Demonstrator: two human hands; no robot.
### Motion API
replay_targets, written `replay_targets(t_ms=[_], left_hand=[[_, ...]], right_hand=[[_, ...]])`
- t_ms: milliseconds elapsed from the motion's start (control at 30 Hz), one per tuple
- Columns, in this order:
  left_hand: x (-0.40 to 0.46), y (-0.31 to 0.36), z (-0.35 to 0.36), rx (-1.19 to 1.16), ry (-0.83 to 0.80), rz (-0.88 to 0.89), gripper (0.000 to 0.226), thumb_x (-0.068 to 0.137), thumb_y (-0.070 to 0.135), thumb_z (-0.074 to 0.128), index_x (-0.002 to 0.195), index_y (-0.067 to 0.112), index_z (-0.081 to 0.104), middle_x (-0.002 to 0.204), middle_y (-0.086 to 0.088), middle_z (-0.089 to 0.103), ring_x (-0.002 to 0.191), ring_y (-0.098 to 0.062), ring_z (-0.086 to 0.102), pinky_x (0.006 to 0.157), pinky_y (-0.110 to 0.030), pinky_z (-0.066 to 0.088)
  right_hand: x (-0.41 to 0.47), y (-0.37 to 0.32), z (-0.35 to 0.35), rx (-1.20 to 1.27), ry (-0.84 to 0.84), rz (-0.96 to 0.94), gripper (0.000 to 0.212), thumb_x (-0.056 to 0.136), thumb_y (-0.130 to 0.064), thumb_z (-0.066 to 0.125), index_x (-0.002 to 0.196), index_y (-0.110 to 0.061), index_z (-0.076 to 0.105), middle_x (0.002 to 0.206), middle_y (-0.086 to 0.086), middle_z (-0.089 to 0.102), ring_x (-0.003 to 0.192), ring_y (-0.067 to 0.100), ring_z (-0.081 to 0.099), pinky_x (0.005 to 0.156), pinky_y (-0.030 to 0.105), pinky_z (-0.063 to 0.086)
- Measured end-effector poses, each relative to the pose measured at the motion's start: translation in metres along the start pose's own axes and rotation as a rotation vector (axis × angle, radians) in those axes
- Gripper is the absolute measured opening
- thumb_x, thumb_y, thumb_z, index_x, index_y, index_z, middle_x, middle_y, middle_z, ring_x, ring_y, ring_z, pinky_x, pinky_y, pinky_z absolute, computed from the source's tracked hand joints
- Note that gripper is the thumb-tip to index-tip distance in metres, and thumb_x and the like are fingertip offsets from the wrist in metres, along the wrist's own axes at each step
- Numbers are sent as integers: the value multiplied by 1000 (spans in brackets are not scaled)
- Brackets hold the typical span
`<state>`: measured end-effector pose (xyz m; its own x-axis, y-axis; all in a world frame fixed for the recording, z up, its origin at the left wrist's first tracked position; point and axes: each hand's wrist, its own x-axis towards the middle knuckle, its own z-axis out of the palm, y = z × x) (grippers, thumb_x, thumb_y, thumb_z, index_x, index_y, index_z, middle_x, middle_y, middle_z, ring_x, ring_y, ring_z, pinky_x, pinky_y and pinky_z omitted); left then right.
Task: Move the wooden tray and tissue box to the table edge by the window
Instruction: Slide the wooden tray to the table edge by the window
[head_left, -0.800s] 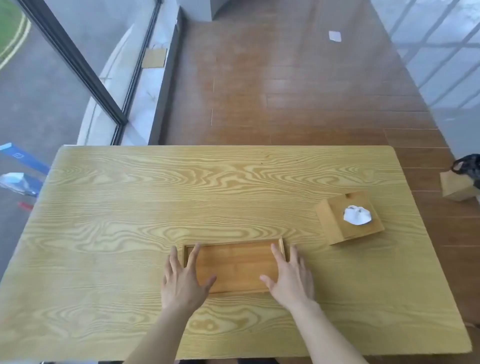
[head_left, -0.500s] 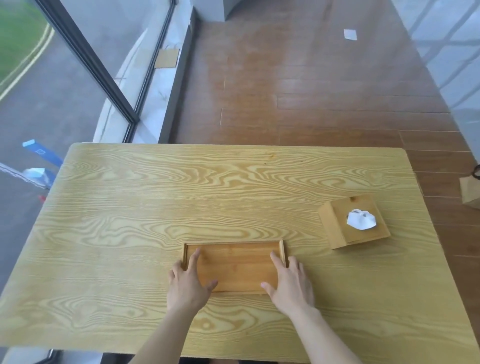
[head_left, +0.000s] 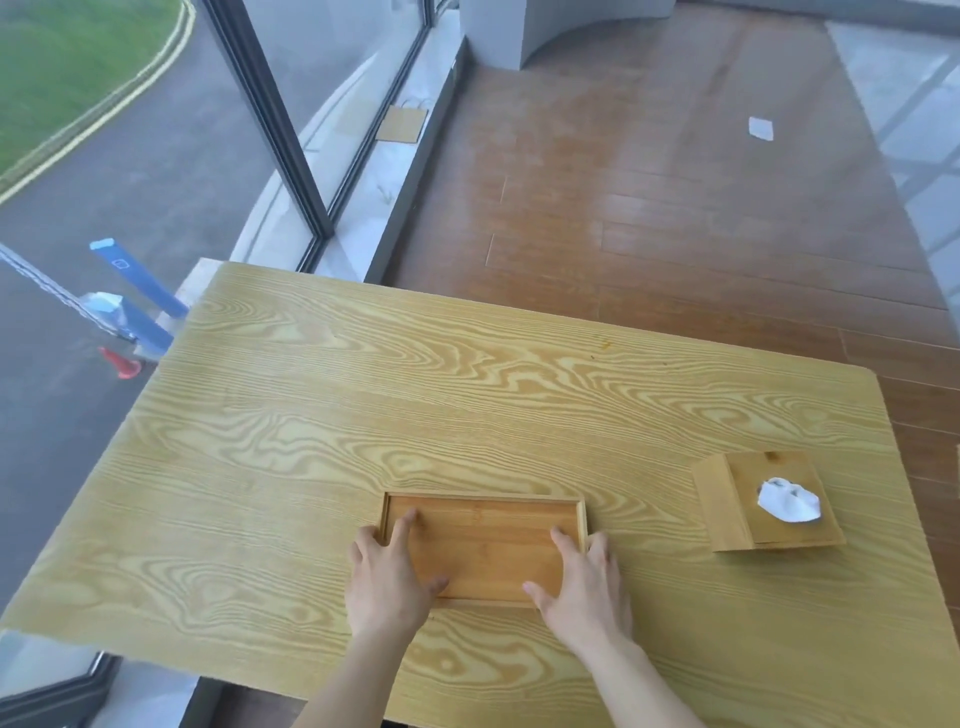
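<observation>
A shallow wooden tray (head_left: 483, 545) lies flat on the table near its front edge, about midway along. My left hand (head_left: 387, 582) covers its left end, fingers over the rim and thumb at the near edge. My right hand (head_left: 589, 587) grips the right end the same way. The wooden tissue box (head_left: 748, 519), with a white tissue (head_left: 789, 500) poking out of its top, sits to the right, a hand's width from the tray. No hand touches the box.
The yellow wood-grain table (head_left: 415, 405) has its left edge along a floor-to-ceiling window (head_left: 156, 156) with a dark frame post (head_left: 270, 124). Beyond the far edge is brown wooden floor with a paper scrap (head_left: 760, 128).
My view has swung left toward the window. Both hands stay on the tray's ends, and the gap between tray and tissue box looks wider than before.
</observation>
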<state>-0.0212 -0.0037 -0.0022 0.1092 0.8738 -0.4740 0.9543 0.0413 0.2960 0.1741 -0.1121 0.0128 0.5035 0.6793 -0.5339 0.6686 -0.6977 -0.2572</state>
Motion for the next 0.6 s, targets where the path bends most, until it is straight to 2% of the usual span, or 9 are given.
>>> replay_targets(t_ms=[267,400,600], left_hand=[[31,-69,-55,-88,106,-72,91,72,49,85,145,49,32,141,-10,35,134,-31,37,93,-46,55],[51,-117,-87,-170,156,-161,91,72,50,85,146,47,32,141,-10,34,135,-30,37,86,-46,58],[77,-171,-120,-298,217,-334,89,73,51,84,146,48,34,141,-11,33,136,-31,35,92,-48,54]], right_hand=[[15,-102,8,-93,13,-119,82,89,-58,66,157,-31,29,134,6,33,116,21,48,92,32,50],[31,-174,13,-140,23,-216,78,90,-57,66,156,-30,33,131,7,35,114,24,50,93,37,51],[58,-277,24,-245,58,-347,71,91,-60,59,152,-31,39,128,7,37,118,29,45,89,41,50]])
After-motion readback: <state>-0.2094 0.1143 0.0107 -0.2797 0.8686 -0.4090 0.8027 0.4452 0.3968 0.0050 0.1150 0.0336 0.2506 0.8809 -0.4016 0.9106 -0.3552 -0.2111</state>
